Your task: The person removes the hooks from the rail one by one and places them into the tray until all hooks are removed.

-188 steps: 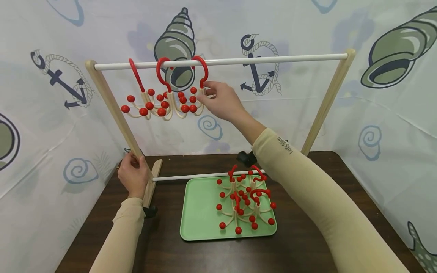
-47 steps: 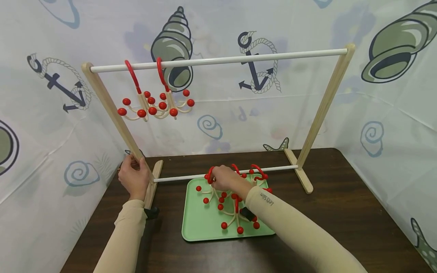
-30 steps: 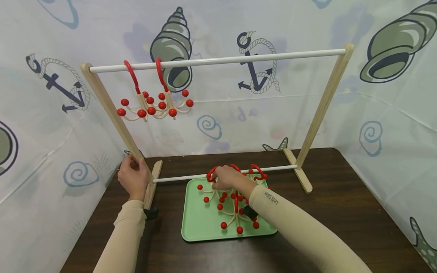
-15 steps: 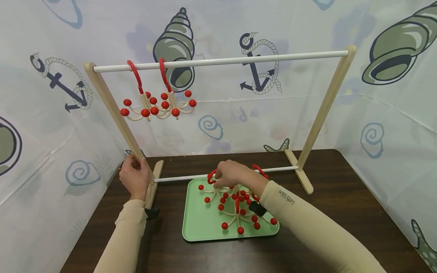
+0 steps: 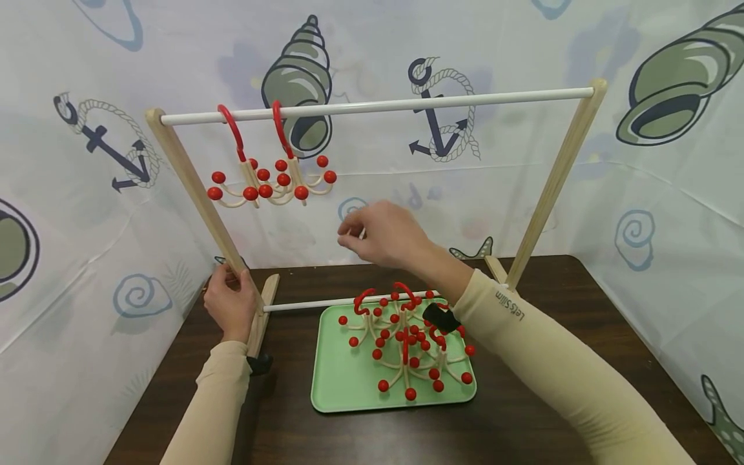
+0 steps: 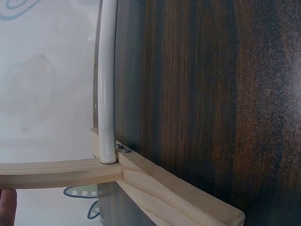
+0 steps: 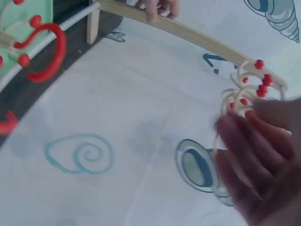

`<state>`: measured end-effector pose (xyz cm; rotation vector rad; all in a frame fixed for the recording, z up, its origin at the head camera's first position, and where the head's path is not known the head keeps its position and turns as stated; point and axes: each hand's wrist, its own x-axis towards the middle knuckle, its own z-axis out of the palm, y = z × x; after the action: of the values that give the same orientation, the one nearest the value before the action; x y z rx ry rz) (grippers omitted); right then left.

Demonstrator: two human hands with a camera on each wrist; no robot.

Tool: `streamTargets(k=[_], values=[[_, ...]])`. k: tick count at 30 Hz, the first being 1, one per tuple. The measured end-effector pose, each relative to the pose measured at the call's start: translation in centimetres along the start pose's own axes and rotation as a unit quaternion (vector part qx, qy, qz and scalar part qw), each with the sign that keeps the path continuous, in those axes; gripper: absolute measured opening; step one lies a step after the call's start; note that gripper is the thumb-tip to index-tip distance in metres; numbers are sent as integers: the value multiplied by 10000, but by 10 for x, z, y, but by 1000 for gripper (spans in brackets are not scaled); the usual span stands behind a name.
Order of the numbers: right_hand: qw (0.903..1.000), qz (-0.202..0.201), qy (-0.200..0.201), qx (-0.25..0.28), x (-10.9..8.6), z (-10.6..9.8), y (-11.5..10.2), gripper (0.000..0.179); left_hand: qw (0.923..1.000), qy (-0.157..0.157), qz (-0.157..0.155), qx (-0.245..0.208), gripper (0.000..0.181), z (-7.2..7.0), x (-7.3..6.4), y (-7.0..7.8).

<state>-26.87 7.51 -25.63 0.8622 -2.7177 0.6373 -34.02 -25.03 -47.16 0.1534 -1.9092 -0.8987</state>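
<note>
My left hand [image 5: 229, 303] grips the left wooden post [image 5: 196, 184] of a hanging rack, low near its foot. In the left wrist view only a fingertip [image 6: 6, 207] shows beside the post. My right hand [image 5: 386, 234] is raised in the air between the tray and the top rail, fingers loosely bent and holding nothing. Two red-hooked hangers with red-balled arms, an outer one [image 5: 239, 148] and an inner one [image 5: 281, 132], hang at the left of the white top rail [image 5: 442, 101]. Below, a green tray [image 5: 343, 387] carries several more, including a back-left hanger [image 5: 363, 300].
A white lower bar [image 5: 302, 304] spans the rack behind the tray. The right post [image 5: 552, 187] stands beyond my right forearm, which covers part of its foot. Dark wooden table [image 5: 302, 439] surrounds the tray, and a printed cloth [image 5: 494, 39] hangs behind.
A third hanger, on the rail at first, now stands at the tray's back left. My right hand has let go of it and risen toward the rail. The left hand stays on the post.
</note>
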Motion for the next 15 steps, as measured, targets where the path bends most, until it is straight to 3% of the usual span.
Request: streamTargets(k=[4,7,10,15], values=[[9904,-380,1326,68,14,-11,-11,21,10000,-37,5,13,19,-1,0,-1],[9801,-514,1917,46,28,-14,-18,27,10000,-51,23,18,18,-2,0,0],[9790,-437,1985,165,44,-13,-21,36,10000,-32,22,30,18,-2,0,1],[9862,-146,1416,848,68,-10,-24,50,10000,-39,-21,52,17,-2,0,2]])
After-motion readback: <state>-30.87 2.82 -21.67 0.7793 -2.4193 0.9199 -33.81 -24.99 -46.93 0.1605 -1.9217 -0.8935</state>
